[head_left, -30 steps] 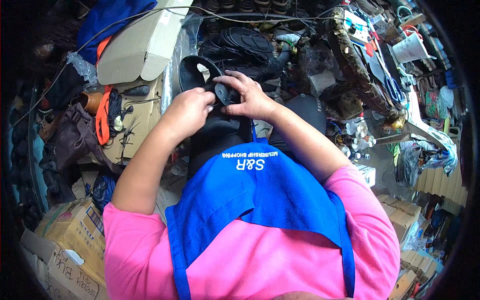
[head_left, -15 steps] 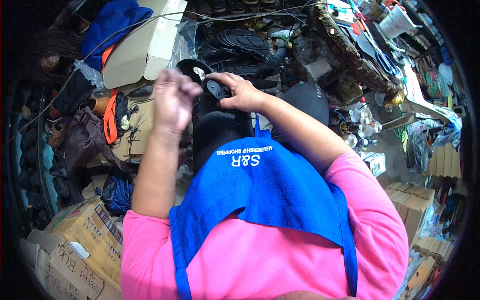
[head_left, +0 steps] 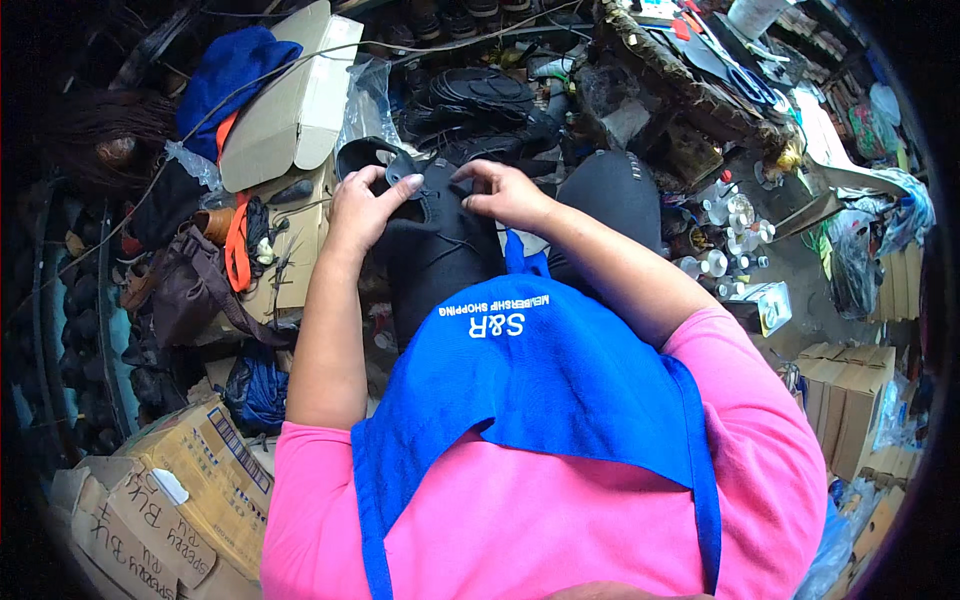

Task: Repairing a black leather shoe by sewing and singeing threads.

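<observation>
A black shoe (head_left: 436, 196) with a lace hanging from it lies on my lap. Its dark opening faces my left hand (head_left: 365, 210), whose thumb presses on the upper while the fingers curl around the edge. At the shoe's right side is my right hand (head_left: 508, 197), forefinger and thumb bent toward each other in a loose pinch. Whatever lies between those fingertips is too small and dark to make out. Beyond it rests a round black piece (head_left: 362, 153), partly hidden by the shoe and my left hand.
Flat black pieces (head_left: 480, 92) are piled ahead. A pale cardboard sheet (head_left: 285, 110) leans at the left near a brown bag (head_left: 195, 285). Small bottles (head_left: 735, 225) stand at the right, below a worn bench (head_left: 690, 90) bearing scissors. Cardboard boxes (head_left: 195, 480) sit at the lower left.
My left hand has come down from a raised, blurred position onto the shoe. My right hand has moved slightly right, off the holed black part. The shoe's opening is now in view.
</observation>
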Demonstrator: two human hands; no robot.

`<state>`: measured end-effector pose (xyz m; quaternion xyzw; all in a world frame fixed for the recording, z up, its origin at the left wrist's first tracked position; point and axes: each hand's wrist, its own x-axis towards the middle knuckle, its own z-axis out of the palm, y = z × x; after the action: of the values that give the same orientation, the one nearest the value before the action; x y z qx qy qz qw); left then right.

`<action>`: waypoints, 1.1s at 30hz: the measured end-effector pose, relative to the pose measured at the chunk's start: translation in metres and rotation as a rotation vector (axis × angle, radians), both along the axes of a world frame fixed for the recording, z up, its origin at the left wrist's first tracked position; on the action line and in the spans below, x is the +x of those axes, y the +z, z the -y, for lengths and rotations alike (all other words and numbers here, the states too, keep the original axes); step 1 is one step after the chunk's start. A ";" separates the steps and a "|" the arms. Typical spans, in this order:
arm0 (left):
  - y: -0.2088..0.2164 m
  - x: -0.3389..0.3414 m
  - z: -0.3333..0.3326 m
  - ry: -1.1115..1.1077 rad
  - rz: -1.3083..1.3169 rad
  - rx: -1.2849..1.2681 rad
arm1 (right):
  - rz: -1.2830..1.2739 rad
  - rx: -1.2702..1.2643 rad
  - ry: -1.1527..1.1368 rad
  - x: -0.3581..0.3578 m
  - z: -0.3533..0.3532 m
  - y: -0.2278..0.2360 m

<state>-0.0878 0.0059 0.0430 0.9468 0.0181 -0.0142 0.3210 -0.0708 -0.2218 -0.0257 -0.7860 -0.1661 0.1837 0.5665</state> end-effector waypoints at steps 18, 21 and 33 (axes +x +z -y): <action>-0.023 -0.029 0.013 -0.081 0.409 -0.270 | 0.231 -0.104 -0.042 -0.009 -0.007 0.006; -0.026 -0.030 0.013 -0.095 0.426 -0.269 | 0.305 -0.222 -0.211 0.001 0.009 0.018; -0.033 -0.038 0.010 -0.019 0.405 -0.391 | 0.347 -0.111 -0.244 0.007 -0.011 0.002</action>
<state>-0.1255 -0.0041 0.0103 0.8505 -0.0586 0.1692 0.4945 -0.0637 -0.2106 -0.0234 -0.8502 -0.1545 -0.0152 0.5031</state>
